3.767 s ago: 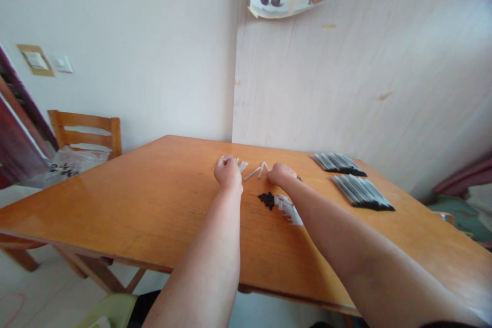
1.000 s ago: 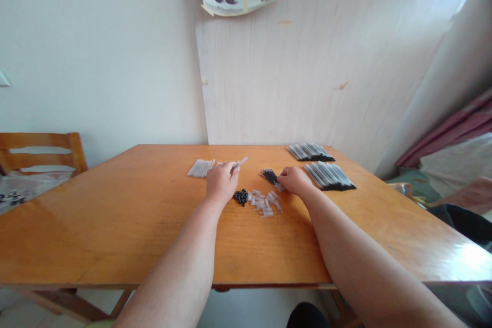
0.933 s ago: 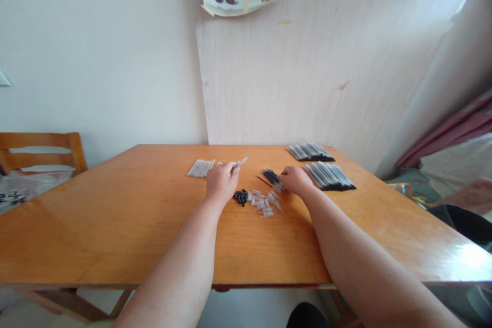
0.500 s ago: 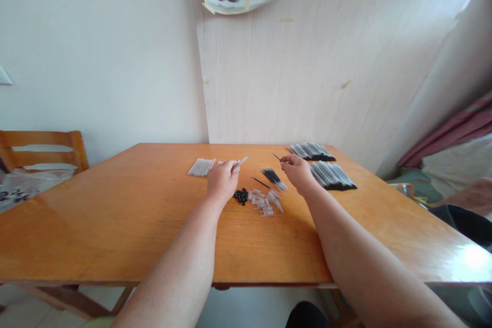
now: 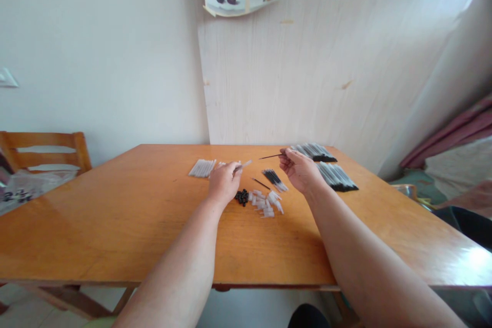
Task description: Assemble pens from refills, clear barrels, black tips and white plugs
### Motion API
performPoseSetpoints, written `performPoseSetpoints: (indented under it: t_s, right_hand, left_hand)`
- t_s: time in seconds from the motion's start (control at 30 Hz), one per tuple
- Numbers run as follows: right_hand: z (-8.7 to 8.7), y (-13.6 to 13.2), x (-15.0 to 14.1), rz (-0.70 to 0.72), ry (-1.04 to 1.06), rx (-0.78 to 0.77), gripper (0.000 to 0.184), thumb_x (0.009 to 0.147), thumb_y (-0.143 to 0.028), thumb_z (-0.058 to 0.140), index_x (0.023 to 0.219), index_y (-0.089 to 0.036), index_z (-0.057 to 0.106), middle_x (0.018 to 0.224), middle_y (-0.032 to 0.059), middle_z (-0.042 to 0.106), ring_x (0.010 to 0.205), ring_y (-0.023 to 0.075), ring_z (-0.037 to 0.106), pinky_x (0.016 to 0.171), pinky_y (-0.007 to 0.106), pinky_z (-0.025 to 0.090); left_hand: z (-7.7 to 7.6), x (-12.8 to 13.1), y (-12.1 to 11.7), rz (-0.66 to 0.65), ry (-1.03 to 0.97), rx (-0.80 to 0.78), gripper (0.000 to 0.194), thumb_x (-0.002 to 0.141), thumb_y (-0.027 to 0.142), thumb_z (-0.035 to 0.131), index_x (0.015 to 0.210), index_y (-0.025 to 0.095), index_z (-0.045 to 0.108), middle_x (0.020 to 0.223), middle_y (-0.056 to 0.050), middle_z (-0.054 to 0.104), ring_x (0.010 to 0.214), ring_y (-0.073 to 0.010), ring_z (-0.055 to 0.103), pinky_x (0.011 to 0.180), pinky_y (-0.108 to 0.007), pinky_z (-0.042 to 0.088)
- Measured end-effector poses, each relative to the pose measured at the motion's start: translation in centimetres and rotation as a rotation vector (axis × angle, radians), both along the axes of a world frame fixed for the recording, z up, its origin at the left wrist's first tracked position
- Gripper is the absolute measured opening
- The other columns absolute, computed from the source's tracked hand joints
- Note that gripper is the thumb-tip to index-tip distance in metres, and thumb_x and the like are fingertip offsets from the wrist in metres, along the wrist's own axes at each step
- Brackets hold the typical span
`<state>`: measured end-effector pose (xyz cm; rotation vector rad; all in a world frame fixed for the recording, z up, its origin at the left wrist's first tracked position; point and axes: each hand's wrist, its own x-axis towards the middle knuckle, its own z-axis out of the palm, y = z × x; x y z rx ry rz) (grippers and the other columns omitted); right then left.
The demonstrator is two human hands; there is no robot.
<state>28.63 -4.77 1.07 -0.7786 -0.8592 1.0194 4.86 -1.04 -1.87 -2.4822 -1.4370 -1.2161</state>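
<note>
My left hand point(image 5: 225, 180) is closed around a translucent pen barrel point(image 5: 246, 164), whose end sticks out to the right. In my right hand point(image 5: 300, 166), a thin dark pen refill point(image 5: 270, 156) is pinched, its tip pointing left toward the barrel but apart from it. Between and below the hands lie black pen end caps point(image 5: 242, 197) in a small heap and clear pen caps point(image 5: 266, 204) loosely spread. A bundle of dark refills point(image 5: 272, 178) rests left of my right wrist, with a single refill point(image 5: 261, 183) beside it. More empty barrels point(image 5: 202, 167) lie beyond my left hand.
Two rows of pens with black ends, a far row point(image 5: 313, 151) and a nearer row point(image 5: 336, 177), lie at the right on the wooden table point(image 5: 115, 225). A wooden chair point(image 5: 46, 151) stands at the left, and a wall is behind the table.
The refill in my right hand has swung to nearly level and now reaches further left. My left hand has shifted slightly right, still holding the barrel.
</note>
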Motion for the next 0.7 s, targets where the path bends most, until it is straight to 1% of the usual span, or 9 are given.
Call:
performPoseSetpoints:
  t_s: [0.13, 0.27, 0.43, 0.57, 0.7]
  right_hand:
    - [-0.15, 0.13, -0.02, 0.02, 0.003, -0.005, 0.018, 0.075, -0.032, 0.074, 0.083, -0.018, 0.068, 0.07, 0.0021, 0.064, 0.065, 0.0116, 0.059, 0.062, 0.024, 0.051]
    - [-0.26, 0.16, -0.1, -0.016, -0.071, -0.026, 0.02, 0.078, -0.036, 0.071, 0.084, -0.018, 0.066, 0.072, 0.003, 0.064, 0.067, 0.013, 0.06, 0.066, 0.027, 0.053]
    - [-0.48, 0.31, -0.1, -0.053, -0.117, -0.018, 0.025, 0.075, -0.04, 0.073, 0.084, -0.018, 0.066, 0.073, 0.0038, 0.064, 0.069, 0.0146, 0.061, 0.067, 0.029, 0.053]
    - [-0.56, 0.28, -0.33, -0.033, -0.07, -0.006, 0.026, 0.072, -0.038, 0.076, 0.082, -0.017, 0.066, 0.073, 0.0029, 0.064, 0.067, 0.0121, 0.06, 0.065, 0.026, 0.051]
    - [-0.35, -0.05, -0.84, -0.017, -0.054, -0.006, 0.028, 0.069, -0.038, 0.078, 0.082, -0.016, 0.067, 0.072, 0.0021, 0.063, 0.065, 0.0112, 0.059, 0.062, 0.025, 0.051]
  left_hand:
    - [0.13, 0.03, -0.17, -0.025, -0.013, 0.009, 0.021, 0.091, 0.031, 0.052, 0.103, 0.025, 0.068, 0.102, -0.004, 0.073, 0.093, -0.0201, 0.063, 0.086, -0.034, 0.045]
    - [0.2, 0.08, -0.21, -0.044, -0.024, 0.024, 0.021, 0.09, 0.029, 0.052, 0.103, 0.025, 0.068, 0.102, -0.004, 0.073, 0.094, -0.0208, 0.063, 0.089, -0.036, 0.045]
    - [0.23, 0.17, -0.25, -0.043, -0.013, 0.006, 0.02, 0.089, 0.028, 0.053, 0.103, 0.026, 0.068, 0.105, -0.003, 0.072, 0.097, -0.0209, 0.062, 0.091, -0.037, 0.044]
    - [0.28, 0.25, -0.34, -0.057, -0.001, 0.026, 0.02, 0.089, 0.026, 0.054, 0.102, 0.026, 0.068, 0.102, -0.003, 0.073, 0.098, -0.0208, 0.062, 0.093, -0.038, 0.043]
    - [0.42, 0.36, -0.57, -0.057, 0.027, 0.022, 0.019, 0.088, 0.027, 0.055, 0.101, 0.026, 0.069, 0.1, -0.003, 0.073, 0.096, -0.0211, 0.062, 0.091, -0.038, 0.043]
